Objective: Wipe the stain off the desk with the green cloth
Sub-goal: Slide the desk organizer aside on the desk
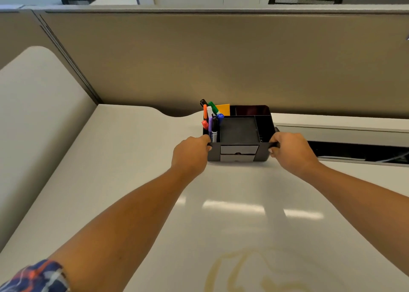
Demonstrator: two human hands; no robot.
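both hands, left hand [192, 153] and right hand [290, 151], have fingers curled tight on the black organizer [240, 134] handles. the stain [239, 271] lies on the bench [124, 159] nearer the person than the organizer; no green cloth shows. a jerk could tip the markers [211, 119] out.

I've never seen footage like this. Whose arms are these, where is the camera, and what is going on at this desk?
There is no machine here: a person wears one wide-angle camera on the head, so you look down along their own bare arms. The left hand and the right hand each grip one side handle of a black desk organizer standing on the pale desk. Coloured markers stand in its left compartment, with an orange paper behind them. Close to the person, a yellowish stain marks the desk. The job is to wipe it with a green cloth, but no cloth shows in this picture.
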